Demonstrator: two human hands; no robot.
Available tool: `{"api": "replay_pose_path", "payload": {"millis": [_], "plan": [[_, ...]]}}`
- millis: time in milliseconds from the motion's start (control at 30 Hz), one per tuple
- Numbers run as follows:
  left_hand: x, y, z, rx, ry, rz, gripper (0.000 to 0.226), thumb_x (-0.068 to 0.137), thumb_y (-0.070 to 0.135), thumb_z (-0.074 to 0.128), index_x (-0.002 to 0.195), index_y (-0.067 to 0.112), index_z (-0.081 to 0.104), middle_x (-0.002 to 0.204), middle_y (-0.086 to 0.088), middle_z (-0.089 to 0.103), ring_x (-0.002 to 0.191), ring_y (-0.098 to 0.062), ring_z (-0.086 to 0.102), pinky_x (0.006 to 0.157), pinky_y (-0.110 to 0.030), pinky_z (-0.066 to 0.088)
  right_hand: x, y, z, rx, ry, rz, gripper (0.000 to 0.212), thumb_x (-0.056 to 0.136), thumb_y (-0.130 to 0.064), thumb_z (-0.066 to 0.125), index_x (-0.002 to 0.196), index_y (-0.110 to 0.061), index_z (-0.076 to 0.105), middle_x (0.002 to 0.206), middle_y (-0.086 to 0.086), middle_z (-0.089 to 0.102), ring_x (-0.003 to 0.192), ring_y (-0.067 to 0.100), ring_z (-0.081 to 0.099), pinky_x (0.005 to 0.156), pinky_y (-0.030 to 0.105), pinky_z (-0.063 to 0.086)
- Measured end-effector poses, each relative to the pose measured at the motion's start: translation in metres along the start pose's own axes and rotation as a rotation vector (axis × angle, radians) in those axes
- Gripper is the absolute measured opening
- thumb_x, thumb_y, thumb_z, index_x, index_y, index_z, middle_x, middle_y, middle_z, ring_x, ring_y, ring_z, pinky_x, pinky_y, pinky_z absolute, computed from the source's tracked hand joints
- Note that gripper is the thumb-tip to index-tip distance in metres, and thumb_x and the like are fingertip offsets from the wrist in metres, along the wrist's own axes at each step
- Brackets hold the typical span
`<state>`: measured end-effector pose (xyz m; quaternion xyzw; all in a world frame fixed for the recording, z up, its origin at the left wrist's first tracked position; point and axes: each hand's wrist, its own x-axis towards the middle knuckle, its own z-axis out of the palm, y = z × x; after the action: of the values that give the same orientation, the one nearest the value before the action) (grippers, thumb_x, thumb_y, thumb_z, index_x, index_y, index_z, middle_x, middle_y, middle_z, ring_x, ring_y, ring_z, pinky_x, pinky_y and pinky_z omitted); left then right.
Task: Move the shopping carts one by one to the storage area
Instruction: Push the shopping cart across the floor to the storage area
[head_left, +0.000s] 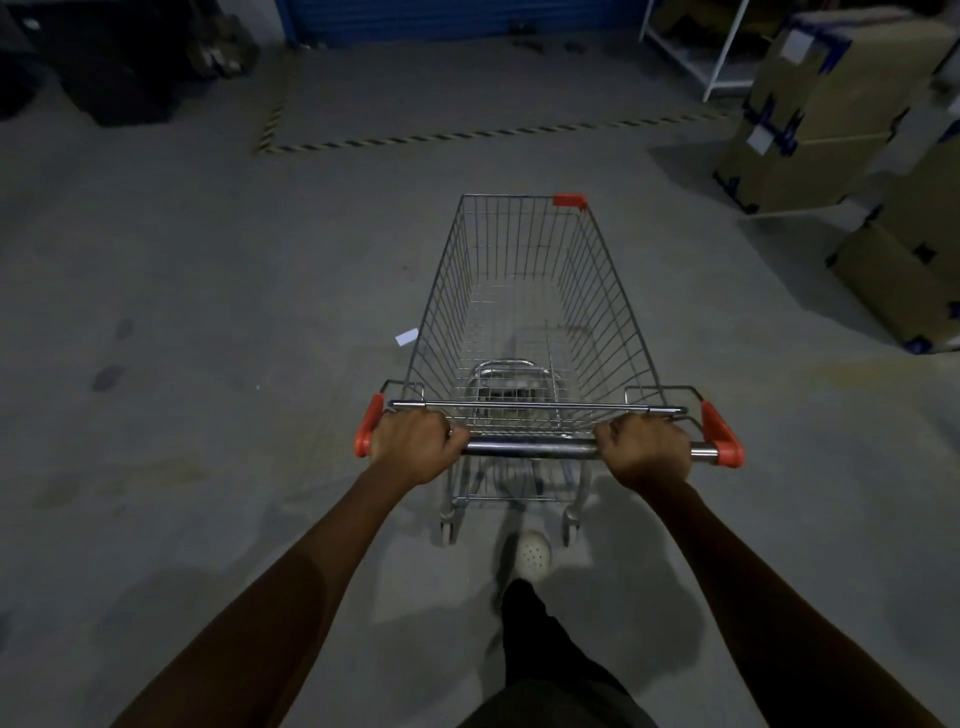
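An empty wire shopping cart (597, 291) with red corner caps stands on the grey concrete floor right in front of me, its basket pointing away. My left hand (413, 444) is closed around the left end of the metal handle bar (530, 448). My right hand (649, 451) grips the bar near its right end. Ahead, black-and-yellow striped tape (447, 136) marks a rectangular area on the floor before a blue wall (457, 15).
Stacked cardboard boxes (826, 114) line the right side, with a white shelf frame (722, 57) behind them. Dark bins and clutter (119, 67) fill the far left. A white paper scrap (406, 338) lies left of the cart. My white shoe (533, 553) is just behind the rear wheels.
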<state>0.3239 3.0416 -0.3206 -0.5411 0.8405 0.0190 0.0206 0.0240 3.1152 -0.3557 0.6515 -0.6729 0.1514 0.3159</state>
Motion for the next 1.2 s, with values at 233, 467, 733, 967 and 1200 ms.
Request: {"api": "replay_pose_path", "payload": {"millis": [233,467,733,967,1200], "plan": [[0.151,-0.016,-0.013,-0.056,0.002,-0.001,0.057,0.085,0.052,0.022,0.074,0.020,0.067,0.080,-0.004,0.067,0.081,-0.026,0.065,0.066,-0.031,0.032,0.117,0.032,0.083,0.071,-0.036,-0.121,0.039,0.096,-0.016,0.045,0.062,-0.006,0.059,0.049,0.010,0.051,0.038,0.024,0.049,0.043,0.025,0.037],[0.285,-0.029,-0.021,-0.046,0.043,-0.037,0.061,0.083,0.053,0.022,0.081,0.018,0.072,0.087,-0.008,0.071,0.086,-0.030,0.067,0.068,-0.033,0.036,0.222,0.055,0.167,0.208,-0.514,0.138,0.052,0.096,-0.046,0.032,0.066,-0.015,0.062,0.057,-0.002,0.046,0.048,0.018,0.045,0.049,0.021,0.023],[0.432,-0.047,-0.025,-0.015,0.055,-0.042,0.059,0.084,0.051,0.024,0.078,0.016,0.072,0.086,-0.010,0.072,0.084,-0.031,0.068,0.065,-0.032,0.035,0.330,0.084,0.270,0.161,-0.548,0.116,0.050,0.098,-0.047,0.036,0.070,-0.019,0.068,0.059,0.000,0.055,0.052,0.019,0.048,0.053,0.024,0.028],[0.584,-0.069,-0.037,-0.018,0.057,-0.011,0.048,0.096,0.045,0.036,0.079,0.017,0.072,0.088,-0.007,0.072,0.086,-0.028,0.067,0.068,-0.032,0.035,0.437,0.109,0.375,0.160,-0.490,0.149,0.062,0.093,-0.048,0.030,0.060,-0.012,0.069,0.051,0.009,0.059,0.042,0.028,0.057,0.052,0.024,0.027],[0.741,-0.093,-0.049,-0.068,-0.033,0.026,0.050,0.092,0.050,0.027,0.069,0.022,0.061,0.073,-0.001,0.061,0.079,-0.024,0.066,0.067,-0.031,0.037,0.546,0.134,0.467,0.170,-0.498,0.216,0.068,0.091,-0.053,0.021,0.065,-0.012,0.069,0.057,0.009,0.062,0.049,0.027,0.060,0.054,0.025,0.027]]}}
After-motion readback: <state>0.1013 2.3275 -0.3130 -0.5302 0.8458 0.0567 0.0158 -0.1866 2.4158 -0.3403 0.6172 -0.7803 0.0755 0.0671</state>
